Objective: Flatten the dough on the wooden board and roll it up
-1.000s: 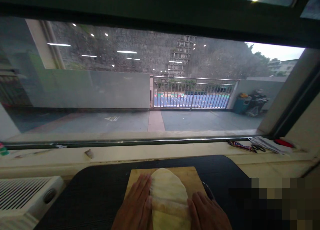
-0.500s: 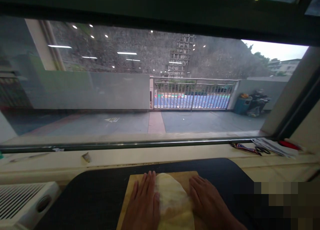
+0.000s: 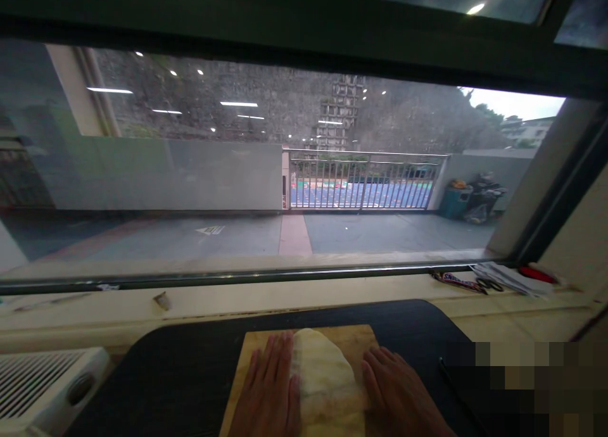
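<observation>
A pale, flat, dough-like sheet (image 3: 325,377) with a rounded far end lies on a wooden board (image 3: 358,339), which rests on a dark table (image 3: 190,361). My left hand (image 3: 270,386) lies along the sheet's left edge, palm down, fingers stretched forward and holding nothing. On the other side, my right hand (image 3: 399,386) is flat at the board's right edge, fingers extended and angled inward, beside the sheet. The near end of the sheet is cut off by the bottom of the picture.
Behind the table runs a window sill (image 3: 285,294) with a snack wrapper (image 3: 458,281), scissors (image 3: 489,285), papers (image 3: 513,278) and a red object (image 3: 536,274). A small scrap (image 3: 162,301) lies further left. A white vented unit (image 3: 47,386) stands at the left.
The view has shifted slightly. My left hand has drawn back a little toward me, and my right hand has moved slightly nearer too. A thin dark object now shows at the table's right.
</observation>
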`<state>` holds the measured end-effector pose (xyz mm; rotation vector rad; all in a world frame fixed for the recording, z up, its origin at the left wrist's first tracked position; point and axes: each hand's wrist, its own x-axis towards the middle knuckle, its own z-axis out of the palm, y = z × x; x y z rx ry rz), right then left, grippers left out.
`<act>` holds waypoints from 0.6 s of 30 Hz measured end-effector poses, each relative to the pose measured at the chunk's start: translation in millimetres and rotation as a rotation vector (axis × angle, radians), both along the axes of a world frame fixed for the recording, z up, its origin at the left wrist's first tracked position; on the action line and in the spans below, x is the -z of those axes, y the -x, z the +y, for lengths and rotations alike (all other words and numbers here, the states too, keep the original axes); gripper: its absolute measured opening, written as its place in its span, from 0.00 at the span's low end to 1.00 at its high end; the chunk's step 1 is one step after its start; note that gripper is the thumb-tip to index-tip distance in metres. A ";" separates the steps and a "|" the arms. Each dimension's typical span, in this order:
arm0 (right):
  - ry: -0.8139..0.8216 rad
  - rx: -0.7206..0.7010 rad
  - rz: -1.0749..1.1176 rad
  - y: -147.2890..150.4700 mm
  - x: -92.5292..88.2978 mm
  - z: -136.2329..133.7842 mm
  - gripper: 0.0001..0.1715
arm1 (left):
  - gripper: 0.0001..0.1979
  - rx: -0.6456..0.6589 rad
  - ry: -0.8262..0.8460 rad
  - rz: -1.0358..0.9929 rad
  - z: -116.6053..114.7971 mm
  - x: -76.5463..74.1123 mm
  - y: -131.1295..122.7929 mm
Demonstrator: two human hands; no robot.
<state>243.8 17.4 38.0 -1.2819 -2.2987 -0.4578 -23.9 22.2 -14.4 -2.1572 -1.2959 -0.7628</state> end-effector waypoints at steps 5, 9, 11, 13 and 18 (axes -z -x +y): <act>-0.086 0.035 0.028 0.1 8.5 -10.3 0.18 | 0.32 -0.021 -0.011 0.061 2.5 -4.9 -3.9; 0.034 -0.012 -0.012 1.2 4.2 -8.6 0.19 | 0.28 0.024 0.154 0.054 2.3 -8.3 3.1; 0.064 -0.011 -0.037 0.9 1.3 -7.3 0.19 | 0.27 0.029 0.197 0.038 1.1 -6.8 6.2; 0.072 -0.009 -0.048 0.0 1.6 -7.2 0.19 | 0.28 0.051 0.183 0.042 0.4 -4.2 7.0; -0.028 -0.004 -0.036 -4.1 18.9 -9.6 0.15 | 0.31 -0.009 -0.026 0.066 3.6 -5.0 0.0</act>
